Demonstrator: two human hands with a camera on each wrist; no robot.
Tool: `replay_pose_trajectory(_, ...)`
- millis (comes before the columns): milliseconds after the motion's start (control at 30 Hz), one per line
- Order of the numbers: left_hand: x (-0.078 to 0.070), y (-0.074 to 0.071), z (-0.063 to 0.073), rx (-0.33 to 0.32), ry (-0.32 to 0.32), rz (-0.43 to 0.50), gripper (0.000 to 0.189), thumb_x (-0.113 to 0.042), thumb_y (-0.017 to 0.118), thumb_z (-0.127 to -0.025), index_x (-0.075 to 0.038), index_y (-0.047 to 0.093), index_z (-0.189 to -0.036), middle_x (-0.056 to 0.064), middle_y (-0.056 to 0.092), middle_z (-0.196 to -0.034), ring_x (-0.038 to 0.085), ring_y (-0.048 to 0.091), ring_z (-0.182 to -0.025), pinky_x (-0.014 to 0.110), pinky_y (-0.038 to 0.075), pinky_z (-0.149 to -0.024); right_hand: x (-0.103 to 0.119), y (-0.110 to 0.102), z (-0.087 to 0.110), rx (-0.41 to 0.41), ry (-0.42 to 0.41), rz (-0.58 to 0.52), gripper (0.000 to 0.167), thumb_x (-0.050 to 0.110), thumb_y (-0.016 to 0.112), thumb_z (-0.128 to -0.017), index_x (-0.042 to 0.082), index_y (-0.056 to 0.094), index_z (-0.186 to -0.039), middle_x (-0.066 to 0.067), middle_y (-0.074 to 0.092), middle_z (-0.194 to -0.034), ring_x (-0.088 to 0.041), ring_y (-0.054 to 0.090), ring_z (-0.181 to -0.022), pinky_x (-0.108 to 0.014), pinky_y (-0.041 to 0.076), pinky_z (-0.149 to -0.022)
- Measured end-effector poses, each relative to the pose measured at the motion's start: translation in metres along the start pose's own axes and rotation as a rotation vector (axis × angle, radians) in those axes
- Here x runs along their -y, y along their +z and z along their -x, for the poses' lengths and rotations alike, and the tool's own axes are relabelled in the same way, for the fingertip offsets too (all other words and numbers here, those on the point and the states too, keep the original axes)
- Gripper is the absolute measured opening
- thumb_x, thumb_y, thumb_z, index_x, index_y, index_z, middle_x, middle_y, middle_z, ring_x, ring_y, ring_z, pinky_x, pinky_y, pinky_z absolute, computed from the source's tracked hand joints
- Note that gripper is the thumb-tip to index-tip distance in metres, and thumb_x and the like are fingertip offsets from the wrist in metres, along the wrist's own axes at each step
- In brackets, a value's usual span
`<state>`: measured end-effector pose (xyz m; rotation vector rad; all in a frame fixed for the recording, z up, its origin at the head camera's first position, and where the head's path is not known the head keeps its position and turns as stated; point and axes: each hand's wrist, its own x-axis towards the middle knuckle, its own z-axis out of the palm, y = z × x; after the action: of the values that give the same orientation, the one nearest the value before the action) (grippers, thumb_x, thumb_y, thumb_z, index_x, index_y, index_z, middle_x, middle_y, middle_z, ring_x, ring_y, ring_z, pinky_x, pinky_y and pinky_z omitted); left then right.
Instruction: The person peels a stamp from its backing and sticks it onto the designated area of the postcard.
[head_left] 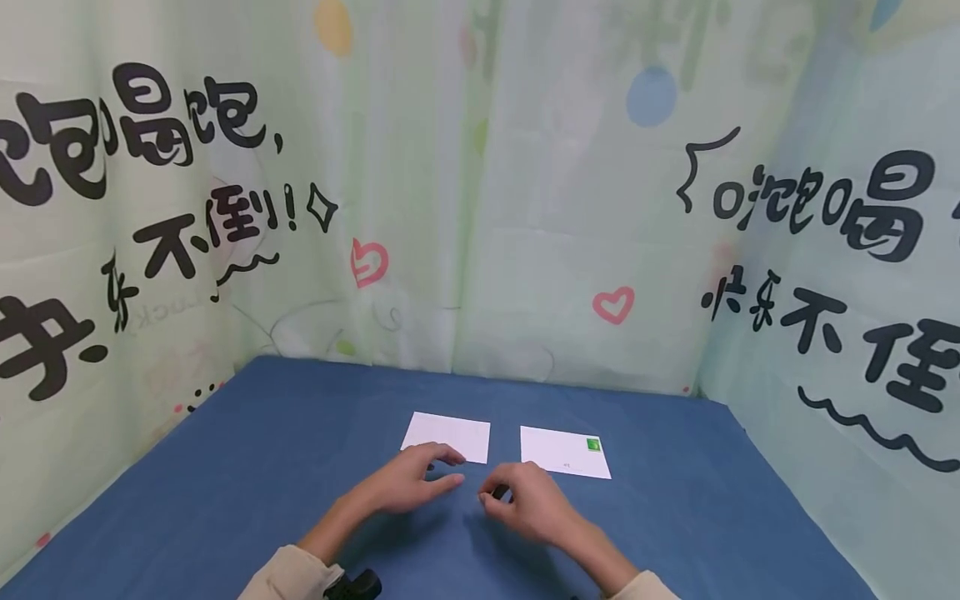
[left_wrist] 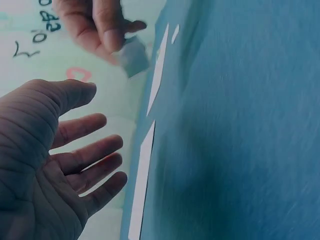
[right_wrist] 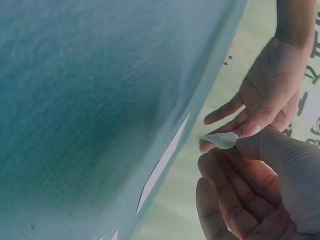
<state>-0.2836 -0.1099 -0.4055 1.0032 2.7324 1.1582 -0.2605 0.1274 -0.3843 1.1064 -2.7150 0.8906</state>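
My right hand (head_left: 534, 502) pinches a small, pale, squarish piece of thin paper (left_wrist: 134, 57) between thumb and fingertips, above the table. In the right wrist view this paper slip (right_wrist: 221, 140) looks slightly curled. My left hand (head_left: 405, 483) is in the air just to the left, fingers spread and holding nothing. Beyond the left hand lies a plain white paper rectangle (head_left: 452, 435), a card or envelope. A second one (head_left: 551, 444), past the right hand, bears a green stamp (head_left: 593, 445) in its upper right corner and a tiny printed mark.
A blue cloth (head_left: 315, 433) covers the table. Beside the stamped rectangle, the left wrist view shows another small white piece (left_wrist: 175, 34) on the cloth. Printed curtains (head_left: 525, 208) with black lettering surround the table at the back and both sides.
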Motion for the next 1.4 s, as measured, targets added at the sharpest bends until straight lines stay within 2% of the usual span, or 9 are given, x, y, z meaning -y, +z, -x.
replay_pose_trajectory(267,-0.015,0.008,0.000,0.013,0.032,0.088,0.031,-0.025,0.061,-0.104,-0.001,0.067,-0.123,0.012,0.070,-0.122,0.027,0.067,-0.114,0.047,0.054,-0.095,0.001,-0.010,0.009,-0.037,0.066,-0.181,0.012,0.014,0.069,-0.096,0.008,0.079,-0.093,0.005,0.074,-0.086,-0.006,0.066,-0.079,-0.026,0.055,-0.069)
replay_pose_trajectory(567,-0.030,0.016,0.005,0.018,0.054,0.159,0.022,-0.025,0.062,-0.104,-0.007,0.071,-0.113,0.002,0.073,-0.110,0.019,0.070,-0.106,0.037,0.055,-0.093,0.004,-0.021,0.021,-0.045,0.195,-0.387,0.015,0.019,0.070,-0.098,0.007,0.078,-0.097,-0.003,0.072,-0.085,-0.015,0.063,-0.070,-0.027,0.053,-0.065)
replay_pose_trajectory(733,-0.034,0.020,0.008,0.006,0.064,0.223,0.019,-0.022,0.062,-0.103,-0.006,0.072,-0.109,0.005,0.073,-0.106,0.015,0.070,-0.101,0.033,0.055,-0.091,0.004,-0.024,0.026,-0.030,0.230,-0.479,0.018,0.020,0.069,-0.099,0.004,0.078,-0.100,-0.005,0.071,-0.085,-0.017,0.063,-0.070,-0.033,0.055,-0.068)
replay_pose_trajectory(867,-0.037,0.022,0.009,0.005,0.048,0.254,0.018,-0.023,0.062,-0.103,-0.008,0.072,-0.107,0.002,0.073,-0.105,0.011,0.069,-0.100,0.030,0.055,-0.091,0.001,-0.025,0.030,-0.015,0.247,-0.543,0.021,0.021,0.068,-0.100,0.002,0.077,-0.102,-0.007,0.071,-0.087,-0.017,0.064,-0.075,-0.035,0.057,-0.072)
replay_pose_trajectory(1033,-0.040,0.024,0.009,0.000,0.033,0.282,0.016,-0.023,0.063,-0.103,-0.010,0.072,-0.105,-0.002,0.072,-0.102,0.009,0.069,-0.098,0.029,0.055,-0.091,-0.001,-0.027,0.033,0.005,0.270,-0.591,0.024,0.022,0.067,-0.101,0.001,0.076,-0.105,-0.008,0.072,-0.089,-0.022,0.066,-0.082,-0.036,0.057,-0.074)
replay_pose_trajectory(1400,-0.041,0.025,0.010,-0.019,0.045,0.292,0.016,-0.021,0.063,-0.103,-0.008,0.072,-0.100,-0.001,0.072,-0.097,0.007,0.067,-0.092,0.024,0.055,-0.087,-0.002,-0.025,0.036,-0.003,0.321,-0.626,0.026,0.025,0.066,-0.101,0.001,0.075,-0.109,-0.008,0.074,-0.094,-0.029,0.068,-0.091,-0.037,0.057,-0.076)
